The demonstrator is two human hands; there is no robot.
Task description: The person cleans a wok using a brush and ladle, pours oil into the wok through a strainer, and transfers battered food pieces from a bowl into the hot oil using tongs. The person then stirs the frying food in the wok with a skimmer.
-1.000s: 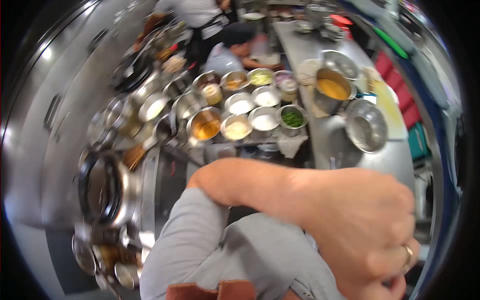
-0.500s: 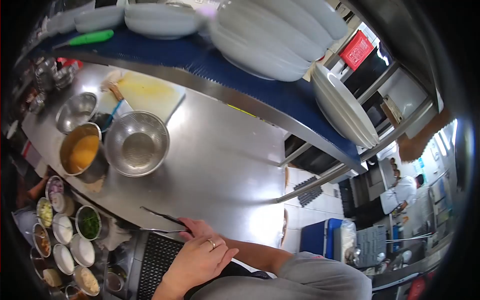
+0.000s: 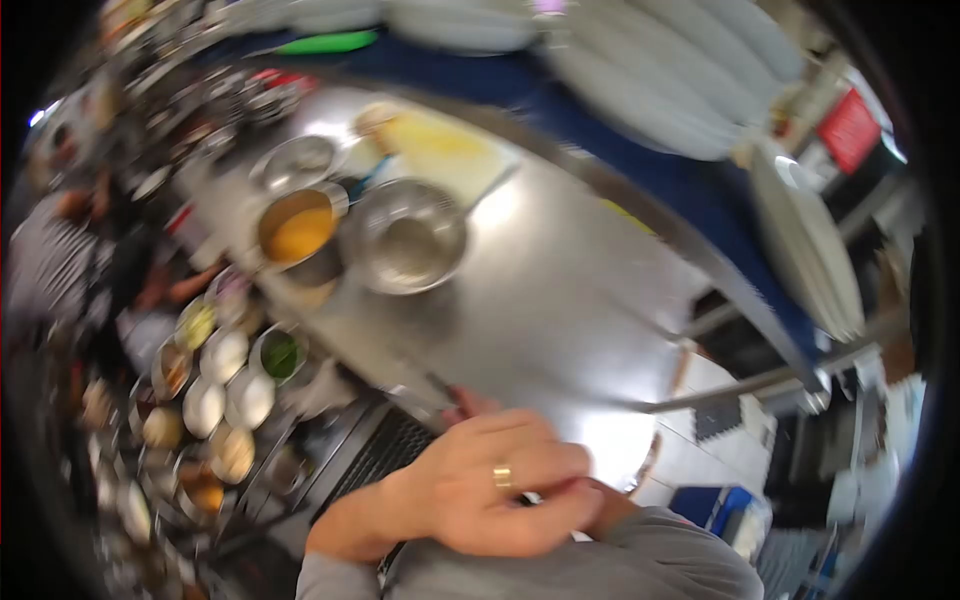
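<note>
My left hand (image 3: 500,488), with a gold ring, lies across my right wrist with its fingers curled in and pressed together. What they pinch, if anything, is hidden. Behind it my right hand (image 3: 472,403) is mostly covered and blurred. Thin tongs (image 3: 438,384) stick out from it toward the left, over the front edge of the steel counter (image 3: 560,300). Farther back on the counter are a perforated metal bowl (image 3: 408,238) and a pot (image 3: 300,226) of orange liquid.
Several small tubs of ingredients, one with chopped greens (image 3: 280,355), stand at left. A yellow-stained cutting board (image 3: 440,150) lies behind the bowls. Stacked white plates (image 3: 670,75) sit on the blue-topped shelf (image 3: 640,190) above. Another person (image 3: 65,250) is at far left.
My view has swung left, so the counter and tubs sit farther right and another person shows at left. My left hand has come nearer and its fingers have curled in more.
</note>
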